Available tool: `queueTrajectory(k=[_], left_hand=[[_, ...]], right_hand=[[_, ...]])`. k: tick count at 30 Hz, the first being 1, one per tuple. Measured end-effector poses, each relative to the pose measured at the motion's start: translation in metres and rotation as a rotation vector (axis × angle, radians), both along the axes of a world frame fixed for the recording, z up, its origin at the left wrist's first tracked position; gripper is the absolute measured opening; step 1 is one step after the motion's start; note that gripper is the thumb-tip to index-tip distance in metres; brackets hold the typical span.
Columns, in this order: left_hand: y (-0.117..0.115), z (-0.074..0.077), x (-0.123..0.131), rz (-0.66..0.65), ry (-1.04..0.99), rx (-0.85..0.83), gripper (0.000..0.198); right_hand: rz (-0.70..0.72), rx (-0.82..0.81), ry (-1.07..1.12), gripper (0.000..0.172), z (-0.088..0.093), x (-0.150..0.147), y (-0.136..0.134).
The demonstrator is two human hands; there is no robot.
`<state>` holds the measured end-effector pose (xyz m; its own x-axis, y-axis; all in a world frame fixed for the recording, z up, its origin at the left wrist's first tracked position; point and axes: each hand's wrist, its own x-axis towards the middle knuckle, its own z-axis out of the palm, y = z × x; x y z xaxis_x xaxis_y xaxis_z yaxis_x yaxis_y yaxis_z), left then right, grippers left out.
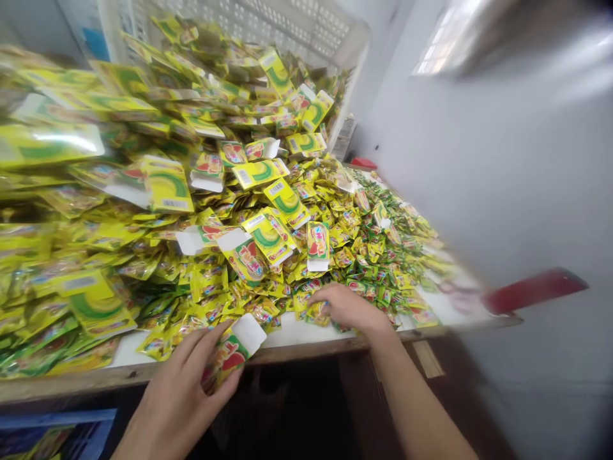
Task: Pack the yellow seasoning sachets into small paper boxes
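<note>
My left hand [189, 383] grips a small yellow and green carton [234, 351] with a watermelon picture, at the table's front edge. Its white end flap stands open and points up to the right. Right of it, my right hand [347, 306] reaches onto the near edge of the pile, its fingers curled on a small yellow sachet [317, 313]; the fingertips are partly hidden. Ahead of both hands lie more cartons, among them an upright-lying one [318, 243] and one with an open flap [249, 259], on heaped shiny sachets [345, 220].
A white perforated crate [306, 25] lies tipped at the back, with cartons spilling from it. A red-handled object [536, 291] sticks out past the table's right corner. Below left is a blue crate [96, 421]. A pale wall [479, 166] bounds the right side.
</note>
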<state>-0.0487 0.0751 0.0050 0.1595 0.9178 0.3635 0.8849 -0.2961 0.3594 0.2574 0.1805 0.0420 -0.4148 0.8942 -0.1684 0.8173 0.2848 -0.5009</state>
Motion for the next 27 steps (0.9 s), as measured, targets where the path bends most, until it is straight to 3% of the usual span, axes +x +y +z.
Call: queueTrajectory(k=[3,7,10,14,18,23,27], left_hand=[[-0.008,-0.011,0.009,-0.001,-0.083,-0.062,0.061],[-0.015,-0.021,0.017,0.012,-0.098,-0.121,0.069],[-0.020,-0.022,0.021,-0.002,-0.074,-0.121,0.068],[-0.025,-0.020,0.024,-0.012,-0.077,-0.128,0.061],[-0.029,-0.016,0.027,0.036,-0.080,-0.189,0.059],[-0.032,-0.013,0.038,0.084,-0.114,-0.221,0.059],[-0.033,-0.013,0.045,0.179,-0.207,-0.256,0.061]], right_hand=[[-0.076,0.020,-0.116,0.047,-0.003,-0.013,0.001],[-0.148,0.067,-0.164,0.026,-0.014,-0.023,-0.008],[-0.163,0.089,-0.108,0.032,-0.022,-0.024,-0.012],[-0.165,0.043,0.029,0.033,-0.027,-0.021,-0.014],[-0.203,0.015,0.199,0.046,-0.020,-0.029,-0.030],[-0.307,-0.015,0.816,0.025,-0.006,-0.071,-0.075],[-0.331,0.087,0.749,0.019,-0.004,-0.101,-0.099]])
